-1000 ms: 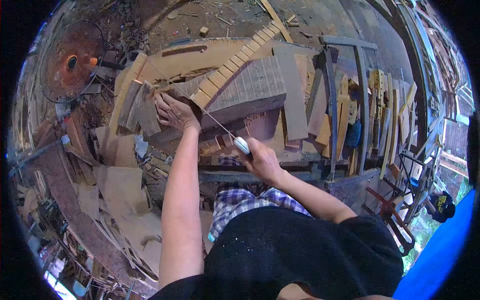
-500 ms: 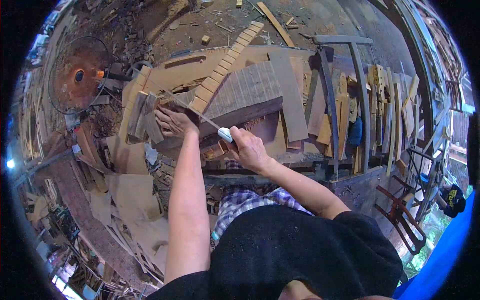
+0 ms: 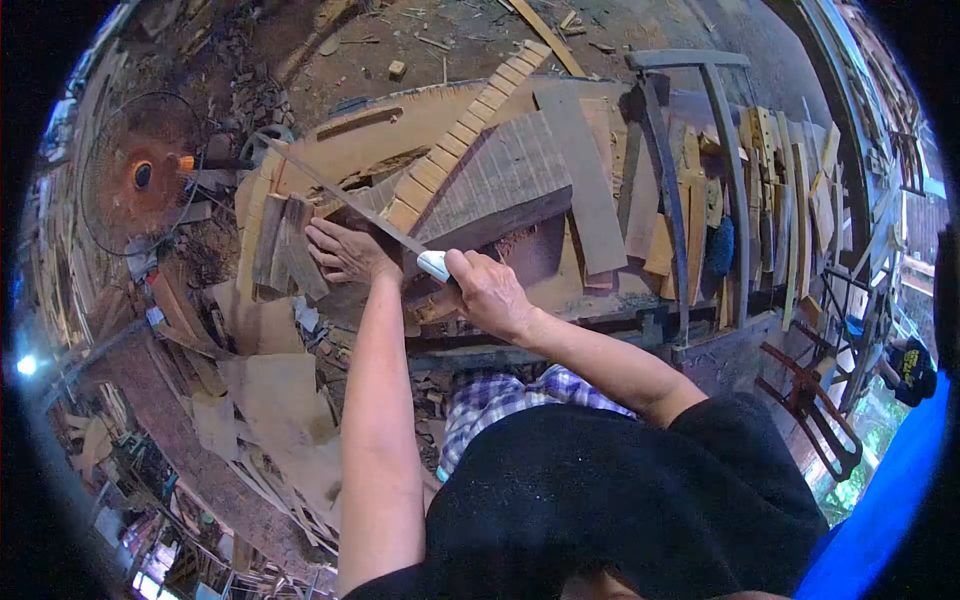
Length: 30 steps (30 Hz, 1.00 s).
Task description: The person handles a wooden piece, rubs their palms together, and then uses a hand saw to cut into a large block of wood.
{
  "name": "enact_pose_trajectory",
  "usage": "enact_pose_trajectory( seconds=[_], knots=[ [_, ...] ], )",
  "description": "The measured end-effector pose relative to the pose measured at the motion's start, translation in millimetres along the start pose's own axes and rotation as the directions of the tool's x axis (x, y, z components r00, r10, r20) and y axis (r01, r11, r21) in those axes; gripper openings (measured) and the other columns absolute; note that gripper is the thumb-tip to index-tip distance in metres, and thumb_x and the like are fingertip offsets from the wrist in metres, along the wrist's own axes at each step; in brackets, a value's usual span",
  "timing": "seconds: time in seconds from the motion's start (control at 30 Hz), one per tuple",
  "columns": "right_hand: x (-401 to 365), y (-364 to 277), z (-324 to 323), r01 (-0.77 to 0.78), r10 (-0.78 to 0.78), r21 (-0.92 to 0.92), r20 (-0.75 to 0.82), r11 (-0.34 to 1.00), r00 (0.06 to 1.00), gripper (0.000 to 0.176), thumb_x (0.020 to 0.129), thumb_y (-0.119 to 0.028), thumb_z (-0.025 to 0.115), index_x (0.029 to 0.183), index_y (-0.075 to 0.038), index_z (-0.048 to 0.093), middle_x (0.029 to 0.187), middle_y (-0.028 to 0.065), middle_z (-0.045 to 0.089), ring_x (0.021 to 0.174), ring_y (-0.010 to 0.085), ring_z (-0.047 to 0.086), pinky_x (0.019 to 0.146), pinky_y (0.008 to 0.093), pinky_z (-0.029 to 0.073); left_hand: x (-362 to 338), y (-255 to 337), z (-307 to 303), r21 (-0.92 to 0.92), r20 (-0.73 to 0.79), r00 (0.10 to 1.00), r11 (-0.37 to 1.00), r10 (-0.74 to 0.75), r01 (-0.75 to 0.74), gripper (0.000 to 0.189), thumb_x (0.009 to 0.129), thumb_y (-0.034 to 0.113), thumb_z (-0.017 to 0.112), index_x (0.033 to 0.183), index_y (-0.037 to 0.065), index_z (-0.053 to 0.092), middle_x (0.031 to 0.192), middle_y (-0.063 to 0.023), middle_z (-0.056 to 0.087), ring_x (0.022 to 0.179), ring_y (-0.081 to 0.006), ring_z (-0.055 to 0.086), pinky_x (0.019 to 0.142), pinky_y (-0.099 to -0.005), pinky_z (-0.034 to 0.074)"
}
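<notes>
My right hand [image 3: 492, 295] is closed around the white-and-dark handle [image 3: 433, 264] of a handsaw. Its long narrow blade [image 3: 345, 197] slants up and left across the workbench, over the wood pieces. Just below the blade, my left hand [image 3: 350, 255] grips a dark wood block [image 3: 335, 288], fingers curled over its top; much of the block is hidden under the palm. To the right lie a strip with evenly spaced cross cuts [image 3: 455, 145] and a thick grooved beam [image 3: 500, 180]. Short dark wood pieces [image 3: 283, 240] stand left of my fingers.
An orange-centred fan [image 3: 143, 176] stands at the left. A grey wooden frame [image 3: 722, 170] leans on the bench's right side, near several stacked boards [image 3: 765, 200] and a blue brush-like item [image 3: 719, 247]. Scrap wood covers the floor at left. A blue sheet [image 3: 890, 510] shows at lower right.
My right hand and the saw handle have shifted slightly up and left, and the blade shows more of its flat side. My left hand stays on the block. The view has shifted slightly.
</notes>
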State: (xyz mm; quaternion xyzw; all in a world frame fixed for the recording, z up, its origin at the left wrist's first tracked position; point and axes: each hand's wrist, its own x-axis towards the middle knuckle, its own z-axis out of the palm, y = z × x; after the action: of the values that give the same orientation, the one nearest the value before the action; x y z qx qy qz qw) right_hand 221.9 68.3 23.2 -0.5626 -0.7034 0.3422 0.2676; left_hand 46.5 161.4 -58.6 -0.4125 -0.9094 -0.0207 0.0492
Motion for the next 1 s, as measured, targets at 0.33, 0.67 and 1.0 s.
enact_pose_trajectory(
  seconds=[0.33, 0.67, 1.0],
  knots=[
    [-51, 13, -13, 0.026, -0.027, -0.022, -0.032, 0.999, 0.999, 0.029, 0.080, -0.018, 0.067, 0.098, -0.004, 0.048, 0.083, 0.0151, 0.055, 0.077, 0.0349, 0.060, 0.063, 0.0435, 0.051, 0, 9, -11, -0.037, 0.037, 0.999, 0.999, -0.022, 0.024, 0.047, 0.100, 0.028, 0.030, 0.145, 0.014, 0.030, 0.152, -0.0042, 0.027, 0.137, -0.0284, 0.026, 0.102, -0.0559, 0.028],
    [-49, 11, -22, 0.044, -0.041, 0.034, -0.070, 0.998, 0.997, 0.030, 0.076, -0.010, 0.068, 0.097, -0.005, 0.047, 0.081, 0.0155, 0.055, 0.076, 0.0372, 0.059, 0.064, 0.0459, 0.049, 4, -1, 7, -0.011, 0.009, 0.999, 0.999, 0.038, -0.038, 0.045, 0.100, 0.026, 0.031, 0.144, 0.017, 0.033, 0.151, -0.0041, 0.027, 0.135, -0.0301, 0.027, 0.103, -0.0561, 0.026],
    [-9, 9, -4, 0.079, -0.080, -0.019, -0.056, 0.997, 0.995, 0.026, 0.082, -0.019, 0.065, 0.100, -0.006, 0.052, 0.080, 0.0151, 0.058, 0.074, 0.0350, 0.062, 0.060, 0.0446, 0.050, 7, -7, 8, -0.373, 0.003, 0.995, 0.923, -0.097, 0.091, 0.048, 0.100, 0.036, 0.033, 0.146, 0.020, 0.029, 0.150, -0.0088, 0.026, 0.136, -0.0336, 0.023, 0.104, -0.0585, 0.022]
  ],
)
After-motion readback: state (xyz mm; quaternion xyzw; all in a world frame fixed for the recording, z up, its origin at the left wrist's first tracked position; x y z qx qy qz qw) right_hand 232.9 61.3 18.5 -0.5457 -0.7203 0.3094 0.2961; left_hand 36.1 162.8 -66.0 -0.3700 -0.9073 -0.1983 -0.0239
